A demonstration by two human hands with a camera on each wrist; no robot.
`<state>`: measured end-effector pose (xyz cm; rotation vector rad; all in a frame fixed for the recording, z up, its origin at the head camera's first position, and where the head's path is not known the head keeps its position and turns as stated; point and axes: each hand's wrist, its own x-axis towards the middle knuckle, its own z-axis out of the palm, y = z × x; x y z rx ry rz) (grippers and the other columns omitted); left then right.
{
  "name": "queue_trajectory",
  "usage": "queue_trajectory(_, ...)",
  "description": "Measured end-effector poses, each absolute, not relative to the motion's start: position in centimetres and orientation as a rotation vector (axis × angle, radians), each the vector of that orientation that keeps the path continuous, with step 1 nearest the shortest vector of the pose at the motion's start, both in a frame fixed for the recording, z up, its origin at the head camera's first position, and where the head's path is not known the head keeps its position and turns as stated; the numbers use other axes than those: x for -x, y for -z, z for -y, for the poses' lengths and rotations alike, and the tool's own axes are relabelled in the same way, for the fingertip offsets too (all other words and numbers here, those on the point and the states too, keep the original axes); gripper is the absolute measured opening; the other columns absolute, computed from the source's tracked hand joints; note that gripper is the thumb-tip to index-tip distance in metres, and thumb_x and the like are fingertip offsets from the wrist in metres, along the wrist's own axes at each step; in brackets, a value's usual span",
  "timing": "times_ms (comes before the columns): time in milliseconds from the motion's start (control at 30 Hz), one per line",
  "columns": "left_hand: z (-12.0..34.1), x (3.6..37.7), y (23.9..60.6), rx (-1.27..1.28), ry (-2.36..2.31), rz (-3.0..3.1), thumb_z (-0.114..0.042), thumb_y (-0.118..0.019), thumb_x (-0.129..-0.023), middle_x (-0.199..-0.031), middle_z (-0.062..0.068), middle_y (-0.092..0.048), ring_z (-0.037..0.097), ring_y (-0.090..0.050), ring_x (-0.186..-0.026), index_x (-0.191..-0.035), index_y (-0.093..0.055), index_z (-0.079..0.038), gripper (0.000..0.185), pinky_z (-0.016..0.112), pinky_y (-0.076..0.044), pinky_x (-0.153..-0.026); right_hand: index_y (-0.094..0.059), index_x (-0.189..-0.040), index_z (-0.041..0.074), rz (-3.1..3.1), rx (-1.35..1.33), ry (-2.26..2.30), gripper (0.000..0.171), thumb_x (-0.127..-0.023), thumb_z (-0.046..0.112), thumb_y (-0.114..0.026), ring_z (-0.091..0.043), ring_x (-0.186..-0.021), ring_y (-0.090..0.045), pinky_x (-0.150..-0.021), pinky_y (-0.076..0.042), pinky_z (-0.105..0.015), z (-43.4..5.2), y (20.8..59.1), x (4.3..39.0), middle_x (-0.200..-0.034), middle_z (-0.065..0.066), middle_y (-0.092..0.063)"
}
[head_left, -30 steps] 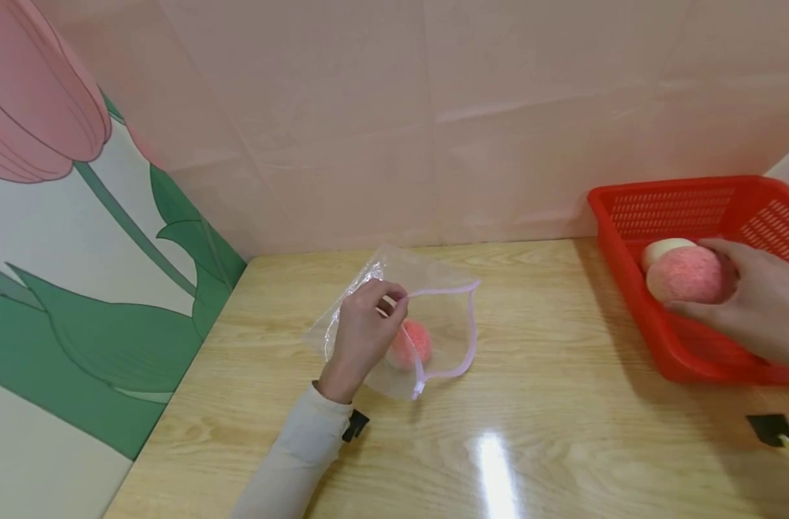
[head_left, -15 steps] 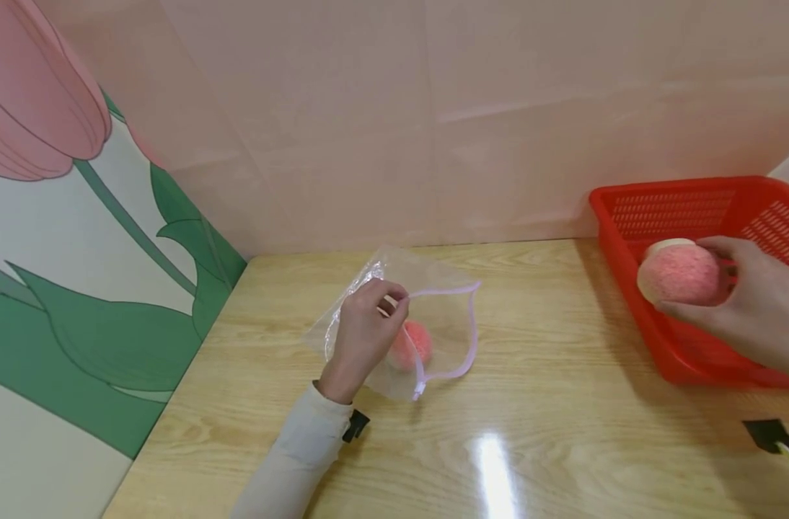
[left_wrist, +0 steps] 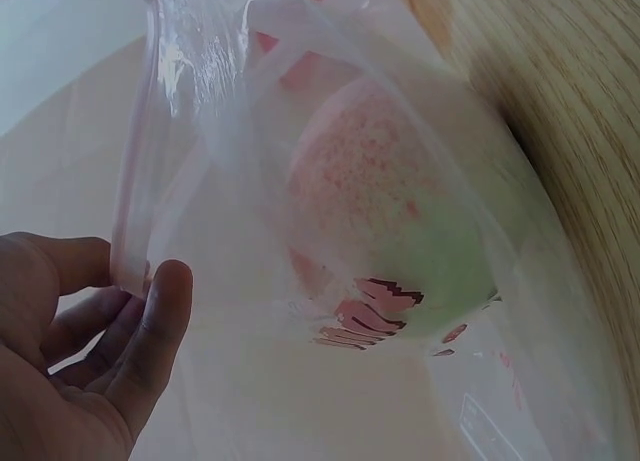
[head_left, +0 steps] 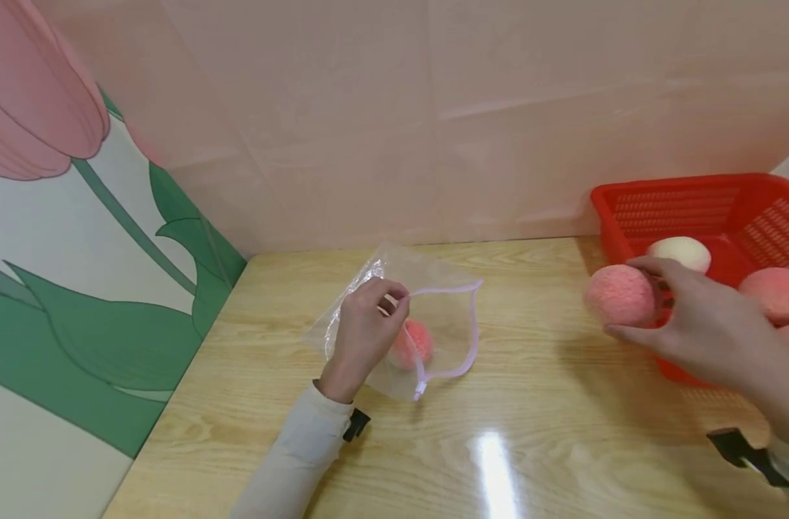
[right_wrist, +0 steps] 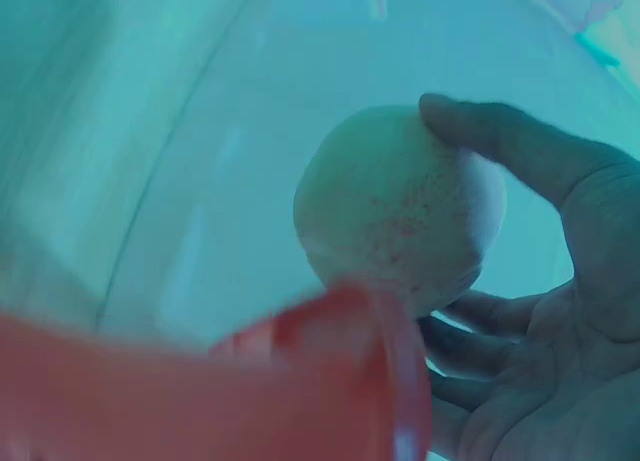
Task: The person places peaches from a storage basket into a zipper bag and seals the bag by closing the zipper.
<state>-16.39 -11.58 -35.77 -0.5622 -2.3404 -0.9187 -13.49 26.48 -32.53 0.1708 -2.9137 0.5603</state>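
Observation:
My left hand pinches the opening edge of a clear plastic zip bag with a lilac rim and a small slider. Inside the bag lies a peach, pink in the head view; the left wrist view shows its pink and pale green skin through the film. My right hand holds another pink peach between thumb and fingers, over the left side of the red basket. In the right wrist view that peach looks pale with reddish speckles, and the basket wall covers its lower edge.
The red plastic basket stands at the right on the wooden table. It contains a cream-coloured rounded thing and more peaches, partly behind my right hand. A pinkish covered wall rises along the table's back edge.
My right hand has carried the peach left, from inside the basket to its left rim, uncovering the cream-coloured thing and other peaches. My left hand and the bag have stayed put.

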Motion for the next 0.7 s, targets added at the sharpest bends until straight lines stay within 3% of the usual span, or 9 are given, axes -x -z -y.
queue_trajectory(333,11.6,16.3,35.7,0.562,0.922,2.335,0.0,-0.071,-0.085,-0.082,0.007,-0.071,0.014,-0.068,-0.064,-0.085,-0.072,-0.005,0.005,0.016,-0.055,-0.058,-0.052,-0.132,0.008,2.946,-0.513,-0.583,0.088,-0.064,0.049,-0.091,-0.02,-0.08,-0.06,-0.06,-0.048,-0.03,-21.5,34.2,13.0,-0.097,-0.008,-0.068)
queue_trajectory(700,11.6,16.2,35.4,0.559,0.935,2.343,0.0,-0.071,-0.084,-0.08,0.007,-0.069,0.014,-0.068,-0.063,-0.085,-0.071,-0.004,0.005,0.016,-0.056,-0.059,-0.054,-0.133,0.008,2.93,-0.561,-0.61,0.086,-0.065,0.049,-0.089,-0.019,-0.081,-0.06,-0.063,-0.051,-0.031,-19.3,34.4,12.9,-0.104,-0.008,-0.068)
